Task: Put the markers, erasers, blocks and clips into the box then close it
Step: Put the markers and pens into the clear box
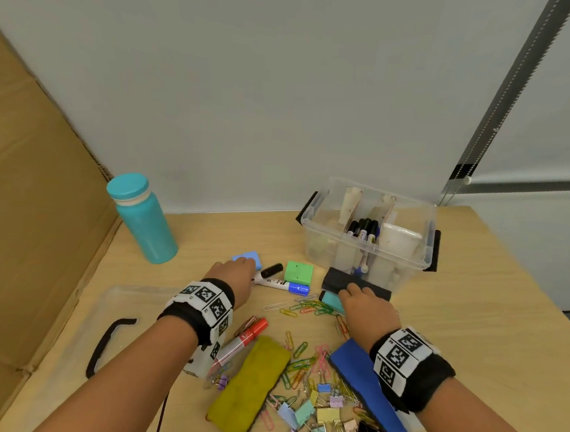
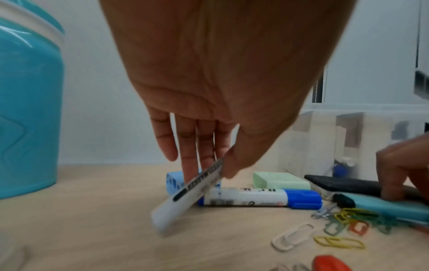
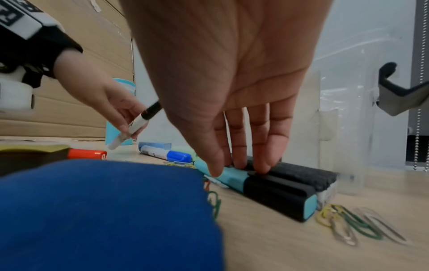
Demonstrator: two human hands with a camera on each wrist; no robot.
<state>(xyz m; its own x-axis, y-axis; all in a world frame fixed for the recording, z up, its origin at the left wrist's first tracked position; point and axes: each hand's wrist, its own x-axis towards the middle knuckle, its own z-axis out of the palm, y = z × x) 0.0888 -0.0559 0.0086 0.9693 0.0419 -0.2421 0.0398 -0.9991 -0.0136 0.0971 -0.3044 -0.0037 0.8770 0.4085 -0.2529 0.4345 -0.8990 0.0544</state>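
Note:
My left hand (image 1: 239,271) pinches a white marker with a black cap (image 2: 185,198), tilted with its tail near the table. Under it lie a blue-capped marker (image 1: 282,285), a blue block (image 1: 247,257) and a green block (image 1: 298,272). My right hand (image 3: 234,170) pinches a teal highlighter with a black cap (image 3: 267,188) lying against a black eraser (image 1: 336,282). Behind them stands the clear box (image 1: 420,245), open, with markers (image 1: 363,229) in its middle compartment. A red marker (image 1: 248,338), yellow eraser (image 1: 251,382), blue eraser (image 1: 366,390), paper clips (image 1: 307,308) and binder clips (image 1: 323,417) lie nearer me.
A teal bottle (image 1: 141,219) stands at the back left. The clear lid (image 1: 74,363) with a black latch (image 1: 109,342) lies flat at the left. A cardboard sheet (image 1: 25,197) leans along the left edge, and a white wall runs behind the table.

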